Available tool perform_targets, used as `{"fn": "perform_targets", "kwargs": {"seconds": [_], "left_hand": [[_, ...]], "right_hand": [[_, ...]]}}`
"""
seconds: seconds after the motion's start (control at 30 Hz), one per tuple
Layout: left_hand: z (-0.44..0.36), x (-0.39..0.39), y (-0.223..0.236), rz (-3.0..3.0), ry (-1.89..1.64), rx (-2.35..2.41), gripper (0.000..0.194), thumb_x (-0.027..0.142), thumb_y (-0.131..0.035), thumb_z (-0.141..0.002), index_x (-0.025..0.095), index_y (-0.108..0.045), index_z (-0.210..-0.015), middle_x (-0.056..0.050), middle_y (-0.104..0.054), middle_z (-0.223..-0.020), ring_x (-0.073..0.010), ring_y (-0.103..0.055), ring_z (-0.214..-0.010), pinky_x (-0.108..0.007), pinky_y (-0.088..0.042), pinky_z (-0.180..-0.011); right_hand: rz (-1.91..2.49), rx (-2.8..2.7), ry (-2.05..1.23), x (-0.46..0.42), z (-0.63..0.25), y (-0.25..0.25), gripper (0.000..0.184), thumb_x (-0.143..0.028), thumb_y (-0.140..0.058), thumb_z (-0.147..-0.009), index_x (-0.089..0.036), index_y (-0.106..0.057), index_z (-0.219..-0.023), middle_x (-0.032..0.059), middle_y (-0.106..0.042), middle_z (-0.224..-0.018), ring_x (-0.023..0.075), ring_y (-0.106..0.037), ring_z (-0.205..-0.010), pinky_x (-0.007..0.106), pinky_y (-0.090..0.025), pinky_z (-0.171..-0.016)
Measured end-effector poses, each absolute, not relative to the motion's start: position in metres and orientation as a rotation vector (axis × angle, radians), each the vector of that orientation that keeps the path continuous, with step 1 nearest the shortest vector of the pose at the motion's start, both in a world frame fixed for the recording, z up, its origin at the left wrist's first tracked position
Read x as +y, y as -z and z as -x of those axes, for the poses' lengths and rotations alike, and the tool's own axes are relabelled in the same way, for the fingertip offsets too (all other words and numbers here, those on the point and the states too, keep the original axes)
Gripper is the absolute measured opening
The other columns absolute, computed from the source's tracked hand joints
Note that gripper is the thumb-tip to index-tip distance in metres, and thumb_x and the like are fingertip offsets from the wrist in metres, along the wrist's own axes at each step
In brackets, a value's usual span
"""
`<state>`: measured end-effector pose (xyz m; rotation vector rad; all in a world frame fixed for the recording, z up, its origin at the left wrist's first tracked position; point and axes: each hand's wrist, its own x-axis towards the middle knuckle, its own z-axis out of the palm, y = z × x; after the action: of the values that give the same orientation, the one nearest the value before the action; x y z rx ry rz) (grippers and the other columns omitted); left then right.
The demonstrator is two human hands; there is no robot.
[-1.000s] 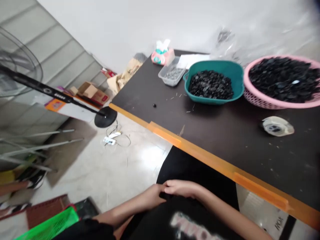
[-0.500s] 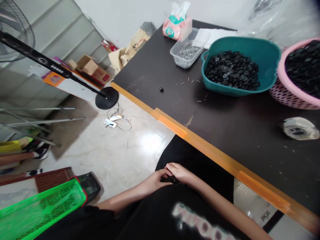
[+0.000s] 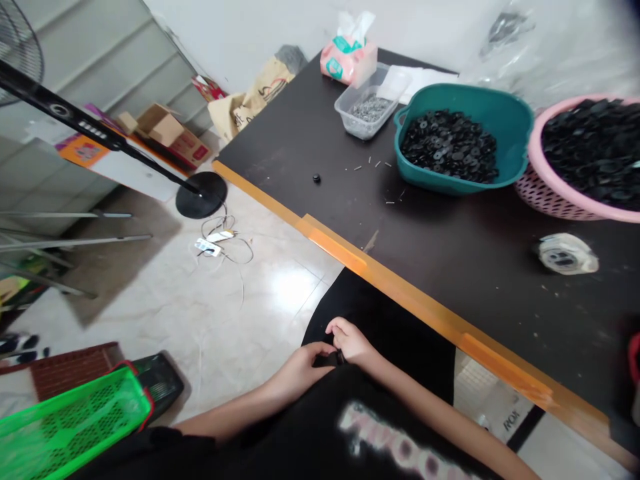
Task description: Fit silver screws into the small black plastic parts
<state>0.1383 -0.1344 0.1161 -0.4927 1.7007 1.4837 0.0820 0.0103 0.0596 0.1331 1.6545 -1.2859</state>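
Note:
My left hand [image 3: 299, 367] and my right hand [image 3: 351, 341] meet in my lap, below the near edge of the dark table [image 3: 450, 247]. Both have their fingers curled and pinch a small dark object [image 3: 330, 360] between them; I cannot make out what it is. On the table, well beyond my hands, stand a teal basin [image 3: 507, 120] filled with small black ring-shaped parts and a pink basket [image 3: 550, 197] heaped with black parts. A clear plastic tub [image 3: 350, 117] holds small metal pieces.
An orange strip [image 3: 400, 290] edges the table. A tape roll [image 3: 567, 253], a tissue pack [image 3: 347, 57] and one loose black piece [image 3: 316, 178] lie on it. A fan stand [image 3: 200, 195], cardboard boxes [image 3: 165, 127] and a green crate [image 3: 70, 423] are on the floor at left.
The view has swung down and left, so the basins sit closer. My hands stay together in my lap, with the fingers now pinching more tightly around the small dark object.

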Motion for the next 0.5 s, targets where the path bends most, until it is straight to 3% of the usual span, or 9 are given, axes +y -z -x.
{"fn": "perform_targets", "kwargs": {"seconds": [0.17,0.27,0.37,0.5], "left_hand": [[-0.145,-0.145,-0.1,0.533,-1.453,1.765,0.049,0.045,-0.072,-0.062,0.014,-0.068,-0.099,-0.011,-0.07,-0.105,-0.0315,-0.062,-0.107,-0.038,-0.043,-0.1],[-0.149,-0.152,-0.096,0.537,-1.453,1.749,0.048,0.051,-0.074,-0.058,0.018,-0.07,-0.093,-0.009,-0.071,-0.099,-0.0337,-0.063,-0.105,-0.04,-0.046,-0.097],[-0.151,-0.153,-0.098,0.572,-1.492,1.707,0.056,0.063,-0.072,-0.057,0.024,-0.072,-0.097,-0.008,-0.071,-0.106,-0.0338,-0.06,-0.118,-0.038,-0.045,-0.101],[-0.146,-0.15,-0.101,0.596,-1.501,1.646,0.06,0.071,-0.071,-0.052,0.029,-0.074,-0.094,-0.005,-0.071,-0.106,-0.033,-0.057,-0.125,-0.036,-0.042,-0.106]], "right_hand": [[-0.175,1.678,1.341,-0.007,-0.081,-0.072,0.025,-0.008,-0.04,-0.096,-0.016,-0.054,-0.077,-0.0005,-0.049,-0.072,0.0118,-0.044,-0.066,0.025,-0.036,-0.069],[-0.258,1.611,1.359,-0.016,-0.08,-0.079,0.026,-0.008,-0.037,-0.096,-0.017,-0.052,-0.077,-0.0023,-0.043,-0.061,0.0117,-0.041,-0.058,0.025,-0.034,-0.062],[-0.365,1.541,1.385,-0.021,-0.081,-0.079,0.028,-0.009,-0.029,-0.099,-0.018,-0.05,-0.082,-0.0054,-0.033,-0.053,0.0116,-0.034,-0.049,0.024,-0.029,-0.054],[-0.45,1.528,1.426,-0.024,-0.081,-0.073,0.027,-0.006,-0.031,-0.097,-0.017,-0.05,-0.081,-0.0053,-0.035,-0.055,0.0111,-0.035,-0.049,0.024,-0.031,-0.055]]}}
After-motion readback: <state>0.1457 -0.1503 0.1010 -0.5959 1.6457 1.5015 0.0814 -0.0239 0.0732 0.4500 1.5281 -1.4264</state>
